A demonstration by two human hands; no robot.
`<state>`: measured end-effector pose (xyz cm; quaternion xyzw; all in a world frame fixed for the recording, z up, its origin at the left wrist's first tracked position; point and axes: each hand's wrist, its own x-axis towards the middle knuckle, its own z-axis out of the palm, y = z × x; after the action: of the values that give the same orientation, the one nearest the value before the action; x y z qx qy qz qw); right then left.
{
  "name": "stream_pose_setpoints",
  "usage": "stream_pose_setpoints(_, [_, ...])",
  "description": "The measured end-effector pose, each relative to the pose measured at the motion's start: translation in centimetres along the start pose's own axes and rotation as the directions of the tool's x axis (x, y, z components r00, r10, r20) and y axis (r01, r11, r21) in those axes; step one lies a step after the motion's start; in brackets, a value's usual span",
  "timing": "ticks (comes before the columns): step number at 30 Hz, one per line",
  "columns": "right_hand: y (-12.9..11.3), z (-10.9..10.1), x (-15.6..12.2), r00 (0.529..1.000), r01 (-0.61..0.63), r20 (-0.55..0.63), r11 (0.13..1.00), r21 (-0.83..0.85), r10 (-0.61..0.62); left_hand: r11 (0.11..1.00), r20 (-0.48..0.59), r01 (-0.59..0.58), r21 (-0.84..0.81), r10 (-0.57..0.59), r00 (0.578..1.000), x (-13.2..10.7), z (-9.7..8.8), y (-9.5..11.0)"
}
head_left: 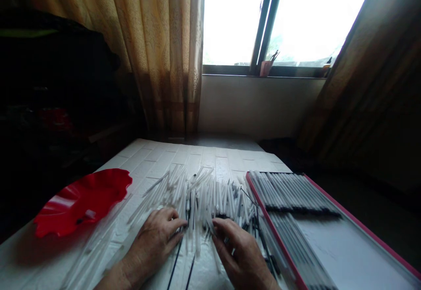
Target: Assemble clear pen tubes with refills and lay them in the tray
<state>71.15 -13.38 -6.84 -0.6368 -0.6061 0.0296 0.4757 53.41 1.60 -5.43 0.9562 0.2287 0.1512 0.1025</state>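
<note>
A heap of thin white tubes mixed with slim black rods covers the middle of the white table. My left hand rests on the near edge of the heap, its fingers pinched on a black rod. My right hand lies just to the right, fingertips closed on a tube in the heap. The two hands almost meet. At the right a pink-rimmed tray holds a neat row of assembled sticks.
A red wavy-edged plate sits at the table's left with a small piece in it. More clear tubes lie along the near left. Curtains and a bright window stand beyond the table; the left side of the room is dark.
</note>
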Motion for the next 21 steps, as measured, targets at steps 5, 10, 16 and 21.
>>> stream_pose_setpoints(5, [-0.4,-0.3,0.1,0.996,-0.004,0.087,0.999,-0.048,0.008,0.998,-0.076,0.039,-0.049,-0.043,0.996,0.2,0.9,-0.1])
stream_pose_setpoints(10, [-0.6,-0.7,0.3,0.984,-0.024,0.175,0.995,-0.102,0.042,0.991,-0.163,-0.012,-0.130,-0.009,0.987,0.0,1.0,-0.2])
stream_pose_setpoints(16, [-0.1,0.2,0.0,0.971,-0.001,0.237,0.995,-0.097,0.024,0.953,-0.235,-0.072,-0.293,0.001,0.972,-0.2,0.3,0.4])
stream_pose_setpoints(21, [-0.1,0.5,-0.1,0.969,-0.015,0.244,0.993,-0.113,0.042,0.911,-0.305,-0.128,-0.392,0.003,0.952,0.0,-0.2,0.7])
